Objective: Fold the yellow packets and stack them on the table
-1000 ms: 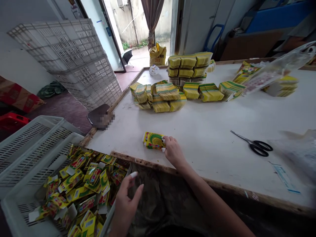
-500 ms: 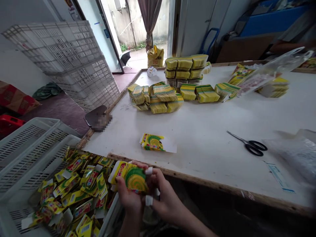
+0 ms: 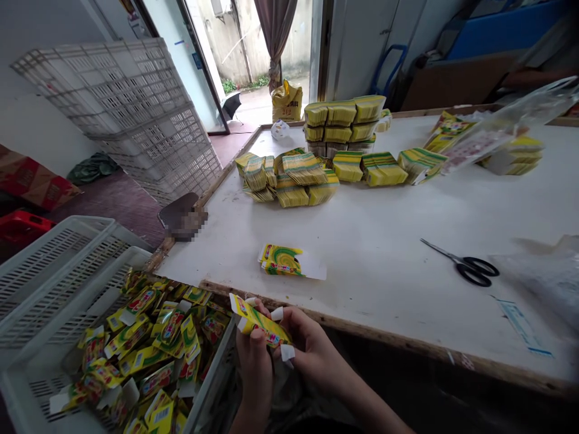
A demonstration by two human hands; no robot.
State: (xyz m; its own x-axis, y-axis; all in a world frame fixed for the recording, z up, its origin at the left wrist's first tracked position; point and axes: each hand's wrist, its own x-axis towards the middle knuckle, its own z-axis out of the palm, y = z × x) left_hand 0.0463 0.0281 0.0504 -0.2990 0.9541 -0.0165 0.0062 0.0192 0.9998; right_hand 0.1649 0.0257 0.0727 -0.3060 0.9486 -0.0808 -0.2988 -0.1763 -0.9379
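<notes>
Both hands hold one yellow and green flat carton point(image 3: 259, 322) just below the table's near edge. My left hand point(image 3: 254, 360) grips it from beneath, fingers closed. My right hand point(image 3: 306, 348) pinches its right end, with white tape on the fingertips. A small stack of the same flat cartons point(image 3: 283, 260) lies on the white table point(image 3: 389, 241) just beyond the hands. To the left, a white plastic crate point(image 3: 27, 386) holds several loose cartons point(image 3: 149, 343).
Piles of bundled cartons point(image 3: 316, 169) sit at the table's far side. Black scissors point(image 3: 465, 265) lie to the right, with clear plastic bags point(image 3: 543, 277) beyond. Empty white crates point(image 3: 131, 114) lean at the left. A doorway opens behind the table.
A second ago my right hand rested on the table stack and my left was by the crate. Both hands now hold a carton, which has tilted edge-on since half a second ago.
</notes>
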